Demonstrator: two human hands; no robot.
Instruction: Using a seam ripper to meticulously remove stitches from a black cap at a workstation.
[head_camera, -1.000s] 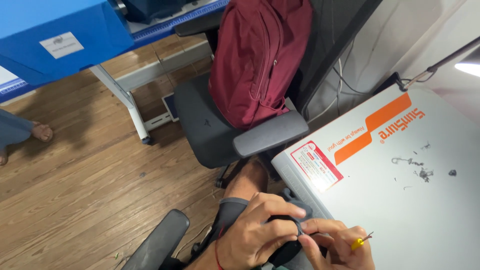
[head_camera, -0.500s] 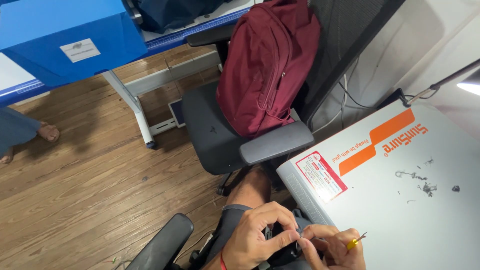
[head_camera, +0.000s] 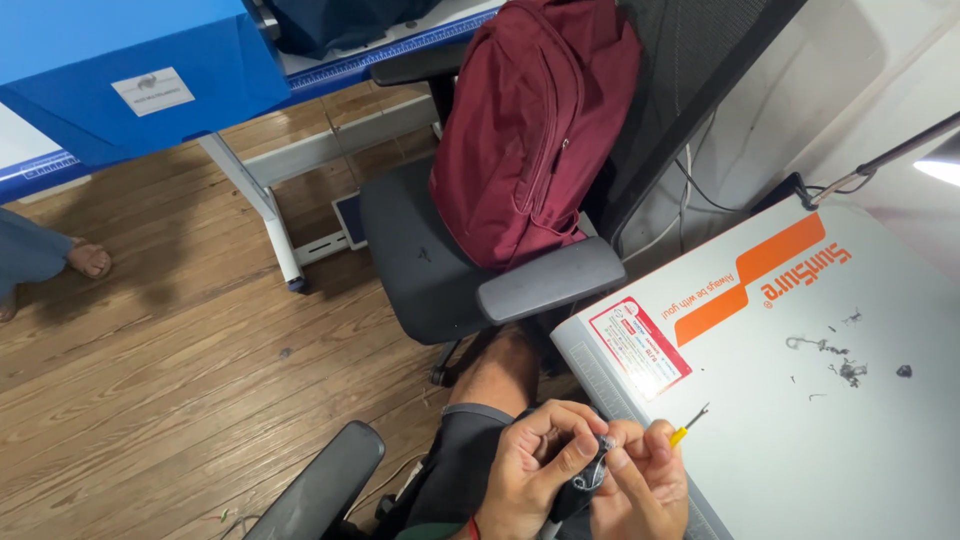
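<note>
both hands (head_camera: 590, 480), fingers pinched on a small dark piece (head_camera: 588, 478); maroon backpack (head_camera: 530, 130) zipped shut

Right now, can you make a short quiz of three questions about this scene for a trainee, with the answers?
1. True or false: the backpack lies on the floor.
2. What does the right hand hold? A) scissors B) a yellow-handled tool C) a pen
3. Fill in: the thread bits lie on the grey ____.

Key:
1. False. It sits on the chair, leaning on the backrest.
2. B. Its thin forked tip points up to the right; the left hand pinches a small dark piece beside it.
3. Box, the one with the orange stripe.
</note>
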